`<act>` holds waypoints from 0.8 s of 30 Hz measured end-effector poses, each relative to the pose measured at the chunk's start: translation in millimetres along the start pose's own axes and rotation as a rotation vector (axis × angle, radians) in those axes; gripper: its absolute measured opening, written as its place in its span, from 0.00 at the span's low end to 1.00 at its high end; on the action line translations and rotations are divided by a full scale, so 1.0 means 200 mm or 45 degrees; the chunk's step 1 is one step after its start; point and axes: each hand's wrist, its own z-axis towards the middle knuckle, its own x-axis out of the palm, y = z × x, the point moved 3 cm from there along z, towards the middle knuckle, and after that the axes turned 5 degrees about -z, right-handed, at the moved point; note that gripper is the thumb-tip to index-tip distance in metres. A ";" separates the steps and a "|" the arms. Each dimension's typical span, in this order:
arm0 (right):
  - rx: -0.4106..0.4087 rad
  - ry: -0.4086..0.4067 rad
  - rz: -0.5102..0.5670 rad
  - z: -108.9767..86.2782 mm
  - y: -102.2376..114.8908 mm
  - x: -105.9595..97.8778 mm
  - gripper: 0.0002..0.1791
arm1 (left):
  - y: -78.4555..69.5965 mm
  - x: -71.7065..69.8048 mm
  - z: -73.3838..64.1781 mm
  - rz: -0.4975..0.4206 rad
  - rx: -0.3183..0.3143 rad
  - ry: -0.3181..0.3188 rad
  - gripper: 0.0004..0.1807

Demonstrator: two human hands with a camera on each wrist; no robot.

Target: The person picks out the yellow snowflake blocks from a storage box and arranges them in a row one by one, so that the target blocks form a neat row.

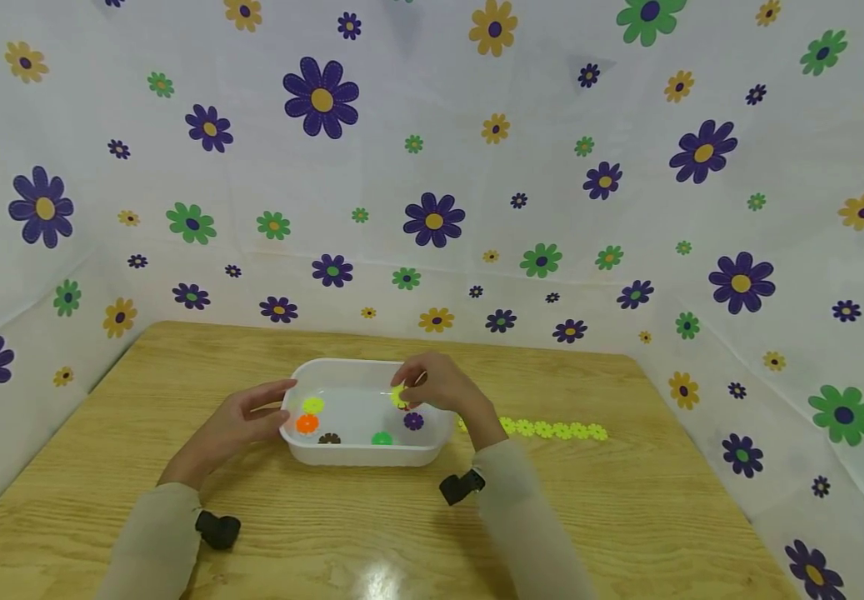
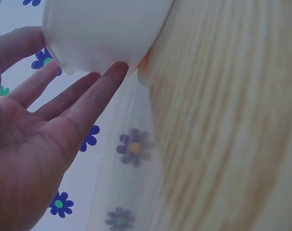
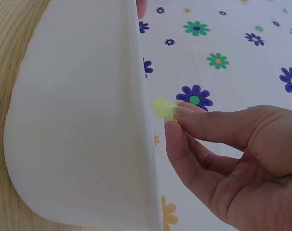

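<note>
My right hand (image 1: 439, 385) pinches a yellow flower-shaped plastic disc (image 3: 163, 107) between thumb and fingertips, over the right part of a white plastic tub (image 1: 367, 457). At the tub's left end is my left hand (image 2: 49, 125), its fingers spread and fairly straight, fingertips against the outer wall and rim. Inside the tub lie a yellow disc (image 1: 313, 405), an orange disc (image 1: 307, 424), a brown disc (image 1: 330, 438), a green disc (image 1: 382, 438) and a purple disc (image 1: 413, 422). The right wrist view shows the held disc just beyond the tub's rim.
A row of several joined yellow flower discs (image 1: 544, 429) lies on the wooden table (image 1: 312, 533) right of the tub, its left end partly behind my right wrist. White cloth with printed flowers (image 1: 372, 175) stands around the table's back and sides.
</note>
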 end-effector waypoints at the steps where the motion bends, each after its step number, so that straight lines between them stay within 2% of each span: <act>1: 0.015 -0.002 0.011 -0.01 -0.01 -0.01 0.07 | 0.00 0.00 0.00 -0.001 0.000 -0.001 0.34; 8: 0.096 -0.063 0.005 -0.07 -0.10 -0.09 0.08 | 0.01 0.00 0.00 0.001 0.001 -0.004 0.33; 24: 0.164 -0.168 -0.019 -0.25 -0.33 -0.27 0.11 | 0.00 0.00 0.00 -0.012 -0.020 0.000 0.35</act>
